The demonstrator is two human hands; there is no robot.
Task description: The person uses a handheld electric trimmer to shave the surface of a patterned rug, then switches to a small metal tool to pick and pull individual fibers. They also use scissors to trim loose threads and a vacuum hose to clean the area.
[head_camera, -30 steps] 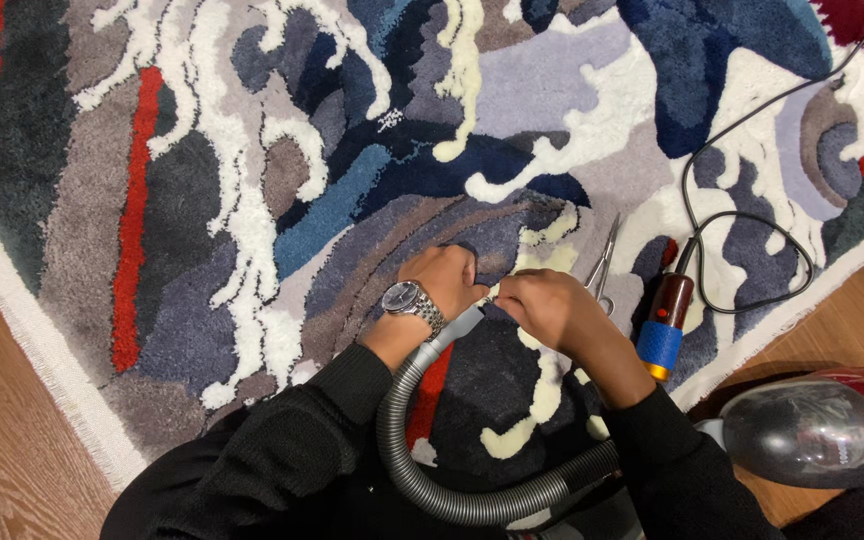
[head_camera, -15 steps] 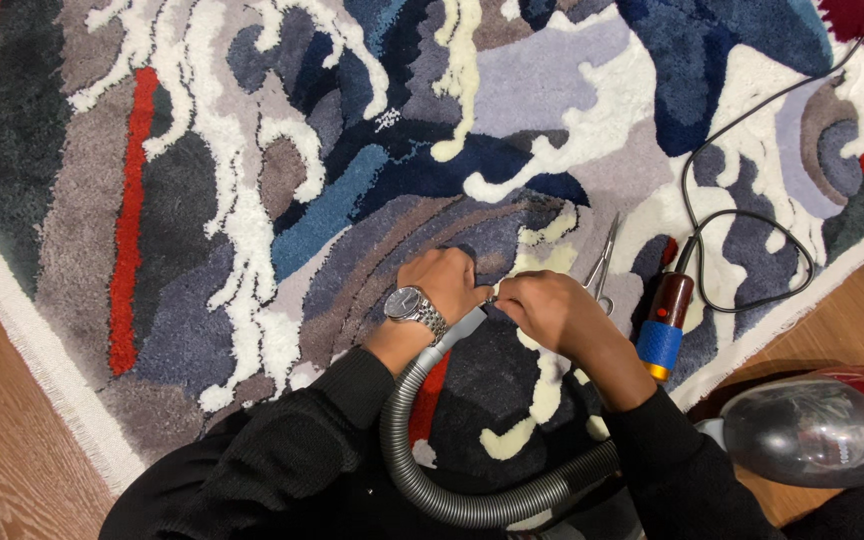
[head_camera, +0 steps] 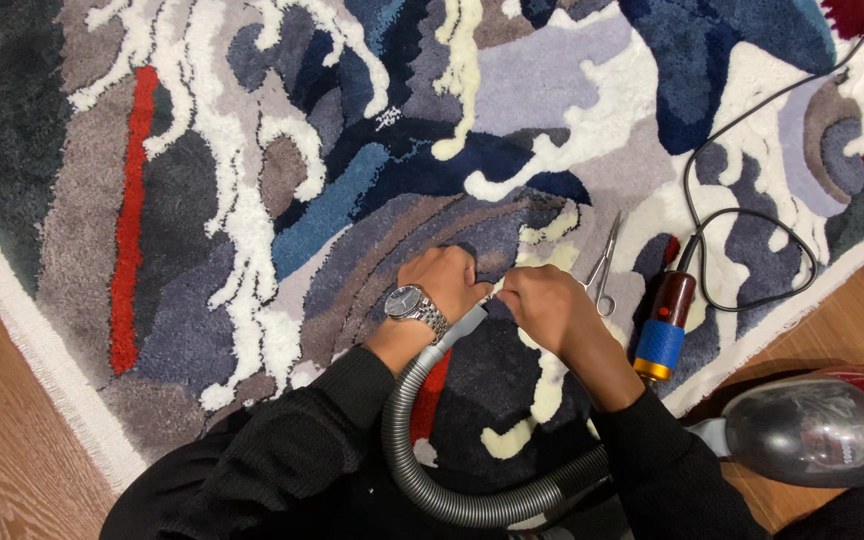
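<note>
The fingers (head_camera: 480, 285) of both hands curl together, hiding whatever they pinch. The grey hose (head_camera: 422, 470) runs beneath the right forearm. The red vacuum (head_camera: 822, 425) and black cord (head_camera: 712, 215) are cut off at the frame's right edge.

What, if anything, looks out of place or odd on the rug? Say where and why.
Nothing looks spilled or damaged. Scissors and a corded tool lie loose on the rug beside the right hand, its cable looping across the pile.
</note>
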